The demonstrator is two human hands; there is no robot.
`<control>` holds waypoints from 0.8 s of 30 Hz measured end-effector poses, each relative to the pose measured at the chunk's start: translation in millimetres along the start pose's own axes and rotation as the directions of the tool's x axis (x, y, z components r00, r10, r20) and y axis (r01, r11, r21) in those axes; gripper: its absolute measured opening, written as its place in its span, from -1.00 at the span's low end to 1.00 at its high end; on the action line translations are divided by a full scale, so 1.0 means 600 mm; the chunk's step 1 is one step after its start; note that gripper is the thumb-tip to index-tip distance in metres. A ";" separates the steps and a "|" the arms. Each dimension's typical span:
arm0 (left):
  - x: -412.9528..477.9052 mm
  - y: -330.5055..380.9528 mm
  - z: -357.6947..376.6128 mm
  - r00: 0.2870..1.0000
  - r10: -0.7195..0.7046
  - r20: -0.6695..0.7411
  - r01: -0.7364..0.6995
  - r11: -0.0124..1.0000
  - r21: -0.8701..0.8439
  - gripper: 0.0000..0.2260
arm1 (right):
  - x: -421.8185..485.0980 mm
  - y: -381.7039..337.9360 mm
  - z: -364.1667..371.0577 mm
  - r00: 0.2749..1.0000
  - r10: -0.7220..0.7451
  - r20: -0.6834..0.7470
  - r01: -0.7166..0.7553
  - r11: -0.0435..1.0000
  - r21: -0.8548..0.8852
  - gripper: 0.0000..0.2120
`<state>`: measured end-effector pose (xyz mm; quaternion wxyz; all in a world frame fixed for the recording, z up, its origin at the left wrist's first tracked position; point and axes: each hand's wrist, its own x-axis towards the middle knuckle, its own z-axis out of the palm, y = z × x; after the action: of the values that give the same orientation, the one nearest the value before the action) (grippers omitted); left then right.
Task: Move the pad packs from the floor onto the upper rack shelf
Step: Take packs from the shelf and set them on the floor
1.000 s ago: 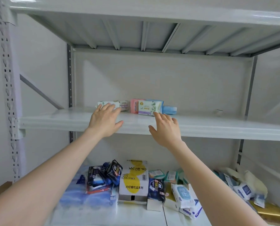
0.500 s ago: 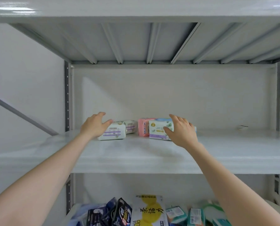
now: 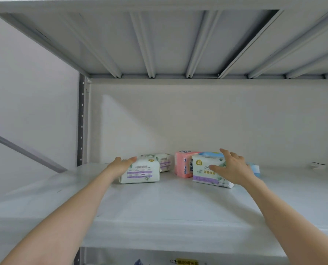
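Several pad packs stand at the back of the upper rack shelf (image 3: 178,203). My left hand (image 3: 121,165) lies flat, fingers straight, against the left side of a white pack with purple print (image 3: 143,172). My right hand (image 3: 234,167) clasps a white and green pack (image 3: 205,174), thumb on its front and fingers over its top right. A light blue pack (image 3: 210,154) rests on top of it. A pink pack (image 3: 183,166) and another white pack (image 3: 165,161) stand between and behind them. A blue pack (image 3: 255,169) peeks out behind my right hand.
The ribbed underside of the shelf above (image 3: 169,44) hangs low overhead. A perforated upright post (image 3: 81,121) stands at the left. A small dark-edged object (image 3: 317,165) lies at the shelf's far right. A yellow-printed box (image 3: 186,262) shows just below the shelf edge.
The view has risen from the floor goods to the upper shelf. Both hands have moved from the shelf's front edge to the packs at the back, each now touching one.
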<state>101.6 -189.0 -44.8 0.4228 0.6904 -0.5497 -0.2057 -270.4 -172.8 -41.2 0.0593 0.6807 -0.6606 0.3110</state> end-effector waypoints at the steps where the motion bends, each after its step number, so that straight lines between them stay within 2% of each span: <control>1: 0.004 -0.002 0.000 0.999 -0.035 0.030 0.036 0.999 -0.034 -0.23 | 0.005 0.001 0.002 0.999 0.011 0.030 -0.011 1.000 0.011 -0.18; 5: 0.024 -0.021 -0.007 0.985 -0.095 0.146 0.116 0.983 -0.143 -0.24 | 0.017 0.000 0.003 0.998 0.036 0.056 -0.042 0.994 0.098 -0.15; 9: 0.012 -0.017 -0.006 0.981 -0.094 0.170 0.135 0.957 -0.255 -0.55 | 0.026 0.005 0.003 0.996 0.051 0.072 -0.065 0.977 0.204 -0.11; 13: 0.002 -0.012 -0.008 0.975 -0.074 0.209 0.144 0.929 -0.342 -0.65 | 0.026 0.012 0.000 0.996 0.058 0.062 -0.068 0.982 0.178 -0.12; 16: -0.004 -0.014 -0.013 0.967 -0.063 0.246 0.161 0.901 -0.403 -0.62 | 0.021 0.013 -0.003 0.997 0.069 0.045 -0.076 0.980 0.183 -0.17; 20: -0.014 -0.019 -0.019 0.950 -0.005 0.311 0.153 0.878 -0.453 -0.46 | 0.012 0.013 -0.004 0.994 0.104 0.030 -0.108 0.961 0.253 -0.21; 22: -0.027 -0.017 -0.021 0.944 0.063 0.325 0.105 0.875 -0.473 -0.44 | 0.002 0.011 -0.004 0.993 0.115 0.030 -0.119 0.942 0.315 -0.25; 24: -0.036 -0.015 -0.026 0.948 0.115 0.298 0.046 0.873 -0.485 -0.32 | -0.012 0.008 -0.007 0.993 0.114 0.025 -0.115 0.924 0.365 -0.29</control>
<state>111.9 -162.8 -47.4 0.4923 0.5099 -0.5533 -0.4376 -276.1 -165.3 -42.9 -0.0880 0.6406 -0.6298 0.4304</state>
